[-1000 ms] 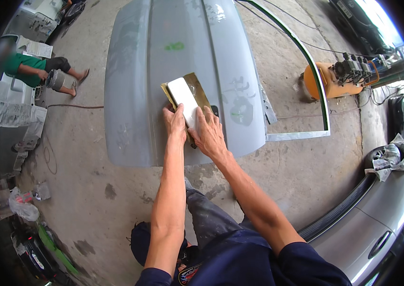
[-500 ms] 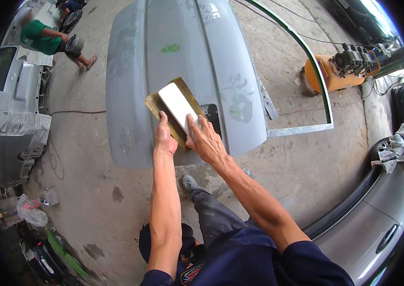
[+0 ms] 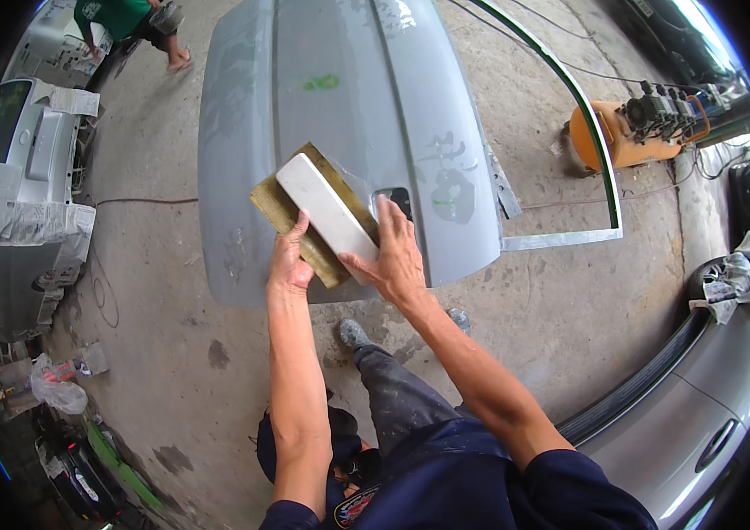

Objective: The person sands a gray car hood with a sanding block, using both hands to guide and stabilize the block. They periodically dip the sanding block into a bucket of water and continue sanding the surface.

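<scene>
A long white sanding block (image 3: 326,208) lies slantwise across a yellow-brown sheet of sandpaper (image 3: 270,198), both held up in front of a grey car door (image 3: 331,115). My left hand (image 3: 288,263) grips the sheet's lower left edge, thumb on the near face beside the block and the other fingers behind. My right hand (image 3: 399,261) holds the block's lower end, its thumb across the white face and its fingers stretched along the right side. Those fingertips come near the dark handle opening (image 3: 390,201) in the door. Green marks and darker patches show on the door's surface.
An orange air compressor (image 3: 618,137) stands at the right beyond the door's window frame (image 3: 560,240). A silver car (image 3: 702,389) is at the lower right. Newspaper-masked bodywork (image 3: 26,212) stands at the left. A person in green (image 3: 123,19) is at the upper left, holding a bucket.
The block and sandpaper have shifted slightly left and lower. My right fingers have moved off the block's face to its right side. The person in green has moved farther up the view.
</scene>
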`<control>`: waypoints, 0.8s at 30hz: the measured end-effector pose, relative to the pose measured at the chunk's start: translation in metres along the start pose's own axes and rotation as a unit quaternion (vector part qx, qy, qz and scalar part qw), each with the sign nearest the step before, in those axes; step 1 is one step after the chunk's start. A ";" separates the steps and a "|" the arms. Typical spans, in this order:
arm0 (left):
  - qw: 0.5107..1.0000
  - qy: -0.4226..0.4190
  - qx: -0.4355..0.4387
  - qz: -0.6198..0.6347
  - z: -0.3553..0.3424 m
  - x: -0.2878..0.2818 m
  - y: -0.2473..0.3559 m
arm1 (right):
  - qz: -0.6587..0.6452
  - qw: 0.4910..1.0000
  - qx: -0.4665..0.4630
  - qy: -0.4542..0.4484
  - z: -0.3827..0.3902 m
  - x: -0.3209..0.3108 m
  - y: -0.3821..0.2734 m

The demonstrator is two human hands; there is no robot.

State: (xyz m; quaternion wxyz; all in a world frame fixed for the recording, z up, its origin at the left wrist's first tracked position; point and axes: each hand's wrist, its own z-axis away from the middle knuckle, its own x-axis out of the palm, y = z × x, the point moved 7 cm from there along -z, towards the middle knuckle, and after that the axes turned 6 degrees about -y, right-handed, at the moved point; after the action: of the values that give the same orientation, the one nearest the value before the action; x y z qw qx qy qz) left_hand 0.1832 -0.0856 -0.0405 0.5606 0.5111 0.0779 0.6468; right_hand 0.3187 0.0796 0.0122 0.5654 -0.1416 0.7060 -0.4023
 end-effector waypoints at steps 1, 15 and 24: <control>1.000 -0.029 -0.007 0.007 0.002 -0.002 0.004 | -0.053 0.998 0.034 -0.018 -0.001 0.001 0.005; 0.891 0.176 0.127 -0.398 0.027 0.024 -0.001 | -0.135 0.988 -0.061 -0.044 0.055 0.066 -0.037; 0.611 0.092 0.173 -0.767 0.019 0.034 -0.012 | 0.100 0.991 -0.089 -0.004 -0.045 -0.032 0.053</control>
State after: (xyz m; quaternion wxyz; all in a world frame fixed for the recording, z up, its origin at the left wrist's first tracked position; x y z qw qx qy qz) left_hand 0.2098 -0.0626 -0.0200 0.7432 0.2897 0.6031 -0.0014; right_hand 0.3014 0.1525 -0.0030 0.5903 -0.1219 0.7476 -0.2790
